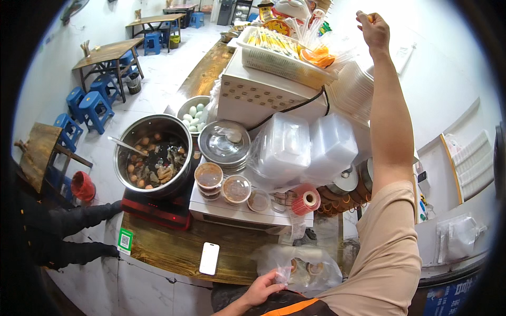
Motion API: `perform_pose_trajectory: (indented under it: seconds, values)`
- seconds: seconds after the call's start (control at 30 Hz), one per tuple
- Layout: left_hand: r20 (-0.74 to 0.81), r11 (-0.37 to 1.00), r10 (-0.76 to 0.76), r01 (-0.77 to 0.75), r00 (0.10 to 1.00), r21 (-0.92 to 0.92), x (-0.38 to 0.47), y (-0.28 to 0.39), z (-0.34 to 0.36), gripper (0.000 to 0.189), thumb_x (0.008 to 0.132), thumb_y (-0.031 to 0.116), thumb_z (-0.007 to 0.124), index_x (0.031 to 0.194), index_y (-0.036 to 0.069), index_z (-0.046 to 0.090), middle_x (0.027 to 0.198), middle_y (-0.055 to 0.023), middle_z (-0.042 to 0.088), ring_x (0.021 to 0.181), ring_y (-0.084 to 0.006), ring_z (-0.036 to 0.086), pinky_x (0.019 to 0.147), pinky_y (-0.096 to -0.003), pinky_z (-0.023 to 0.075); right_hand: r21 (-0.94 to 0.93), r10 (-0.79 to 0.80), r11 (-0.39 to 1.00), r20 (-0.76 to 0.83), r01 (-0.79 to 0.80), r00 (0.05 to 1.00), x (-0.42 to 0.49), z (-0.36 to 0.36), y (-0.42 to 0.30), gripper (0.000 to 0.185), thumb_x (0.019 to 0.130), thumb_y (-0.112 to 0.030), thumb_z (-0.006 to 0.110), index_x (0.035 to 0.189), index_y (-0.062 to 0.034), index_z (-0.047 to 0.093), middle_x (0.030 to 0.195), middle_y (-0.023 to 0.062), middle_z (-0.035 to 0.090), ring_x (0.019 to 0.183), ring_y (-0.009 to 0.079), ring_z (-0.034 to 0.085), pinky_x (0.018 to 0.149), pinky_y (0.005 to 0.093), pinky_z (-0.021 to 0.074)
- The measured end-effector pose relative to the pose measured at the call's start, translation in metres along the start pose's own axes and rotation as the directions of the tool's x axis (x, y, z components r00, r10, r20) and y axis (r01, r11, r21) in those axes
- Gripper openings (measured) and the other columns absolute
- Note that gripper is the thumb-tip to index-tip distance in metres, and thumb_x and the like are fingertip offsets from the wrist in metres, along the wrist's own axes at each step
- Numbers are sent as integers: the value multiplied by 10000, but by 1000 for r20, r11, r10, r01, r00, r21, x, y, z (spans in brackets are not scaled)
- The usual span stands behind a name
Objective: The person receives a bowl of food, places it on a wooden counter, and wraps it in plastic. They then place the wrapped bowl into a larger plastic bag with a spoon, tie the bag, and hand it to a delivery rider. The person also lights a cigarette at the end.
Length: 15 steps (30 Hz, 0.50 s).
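At the bottom of the view, my left hand [265, 290] grips the edge of a clear plastic bag [326, 272]. Round containers [315, 268] show through the bag, which lies at the counter's front edge. My right hand [373, 31] is raised high at the upper right, its arm stretched past the stacked lids. Its fingers are curled around a small orange thing [370, 18], mostly hidden. Left of it, a white basket [272, 67] holds wrapped chopsticks [272, 41], straws and orange plastic packaging.
A steel pot of eggs in dark broth [154, 158] stands on an induction cooker [158, 209], ladle inside. Near it are a bowl of pale eggs [193, 118], sauce tubs [236, 189], stacked plastic boxes [282, 142], a label roll [306, 199] and a phone [209, 258]. A person's dark-clothed legs [83, 233] are at left.
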<state>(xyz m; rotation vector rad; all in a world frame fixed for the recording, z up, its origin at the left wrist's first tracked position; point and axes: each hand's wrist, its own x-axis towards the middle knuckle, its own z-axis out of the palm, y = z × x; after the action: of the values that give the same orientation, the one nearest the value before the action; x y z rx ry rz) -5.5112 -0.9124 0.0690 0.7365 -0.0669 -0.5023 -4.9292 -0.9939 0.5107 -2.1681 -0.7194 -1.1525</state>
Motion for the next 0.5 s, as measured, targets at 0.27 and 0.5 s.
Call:
perform_pose_trajectory:
  seconds: [0.27, 0.5]
  values:
    - [23, 998, -62, 62, 998, 0, 2, 7, 1, 423, 984, 64, 593, 1395, -2, 513, 1496, -26, 489, 968, -61, 525, 848, -223, 441, -547, 152, 772, 652, 322, 743, -33, 56, -25, 205, 843, -266, 762, 960, -98, 772, 941, 115, 755, 890, 263, 702, 818, 386, 540]
    - [31, 1000, 7, -7, 999, 21, 1, 10, -1, 485, 962, 35, 587, 1435, 5, 488, 1494, -63, 496, 1028, -128, 596, 954, -293, 480, -557, 265, 677, 794, 481, 547, -35, 68, -46, 301, 701, -165, 826, 959, -32, 749, 939, 150, 746, 903, 275, 707, 797, 383, 551]
